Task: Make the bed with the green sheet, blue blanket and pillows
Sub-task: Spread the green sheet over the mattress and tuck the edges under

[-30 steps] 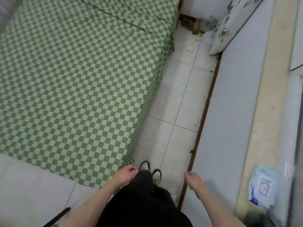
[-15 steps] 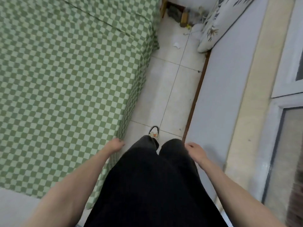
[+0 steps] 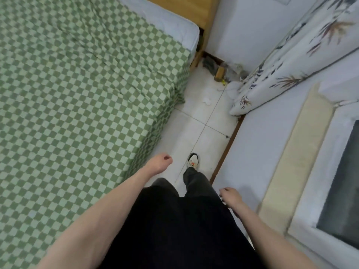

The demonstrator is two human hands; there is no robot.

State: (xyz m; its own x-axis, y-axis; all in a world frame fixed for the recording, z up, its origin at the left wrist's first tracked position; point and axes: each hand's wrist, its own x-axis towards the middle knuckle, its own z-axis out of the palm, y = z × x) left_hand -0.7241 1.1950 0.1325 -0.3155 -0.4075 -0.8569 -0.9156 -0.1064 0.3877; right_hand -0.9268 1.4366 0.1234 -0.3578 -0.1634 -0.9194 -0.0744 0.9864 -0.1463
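Green sheet [image 3: 77, 105], one, spread over bed [image 3: 180, 30]. Two hands: left hand [image 3: 160, 164], right hand [image 3: 231, 197], loosely curled, holding nothing. One curtain [image 3: 287, 63].

The green sheet [image 3: 73, 105], checked in light and darker green, lies spread flat over the bed and fills the left of the scene. Its right edge hangs down the side of the bed toward the floor. At the far right corner it stops short, leaving a strip of white mattress [image 3: 178, 30] bare, with some creases nearby.
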